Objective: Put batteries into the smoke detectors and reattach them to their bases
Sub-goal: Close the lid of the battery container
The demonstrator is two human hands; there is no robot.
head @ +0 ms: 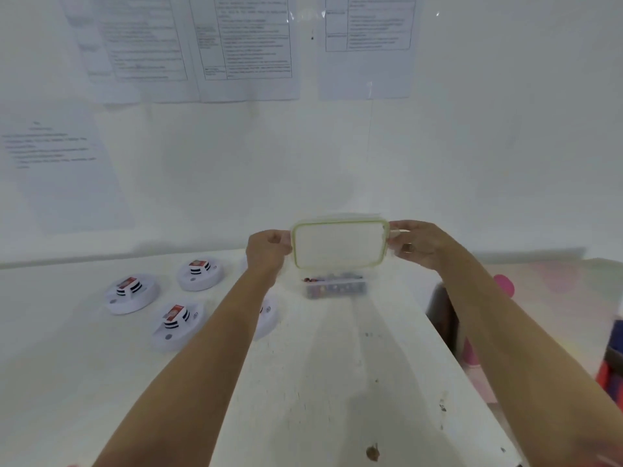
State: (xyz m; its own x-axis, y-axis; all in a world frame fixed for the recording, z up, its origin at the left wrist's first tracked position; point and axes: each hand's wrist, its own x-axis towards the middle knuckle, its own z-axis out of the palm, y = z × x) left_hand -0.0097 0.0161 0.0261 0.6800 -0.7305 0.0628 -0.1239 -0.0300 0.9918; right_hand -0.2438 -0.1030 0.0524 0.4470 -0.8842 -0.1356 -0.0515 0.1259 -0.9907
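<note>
Box: a clear, shallow plastic box (pixel 335 290) is sitting open on the white table (pixel 337 382), toward the table's far edge and directly under the raised lid.
Contents: batteries (pixel 332 280) are lying loose inside the box. The view is blurred here, so they are showing only as small mixed-colour pieces, probably cylinders, and they cannot be counted.
Lid: a translucent white rectangular lid (pixel 338 244) with a pale green rim is hanging in the air above the box, clear of it, and is tilting so that its broad face is turned toward the camera.
Smoke detectors: three round white smoke detectors (pixel 131 294) are lying on the table to the left of the box, well apart from it. Each has a raised centre with black slots and a red-and-white label on top.
Fourth detector: a fourth detector (pixel 269 315) is peeking out from behind the left forearm.
Left hand: the left hand (pixel 268 249) is gripping the lid's left short edge, with its fingers curling round the rim.
Right hand: the right hand (pixel 416 246) is pinching the lid's right short edge, with its fingers bent around it.
Arms: both bare forearms are reaching forward over the table and converging on the lid.
Wall: printed sheets (pixel 242 45) are hanging on the white wall behind.
</note>
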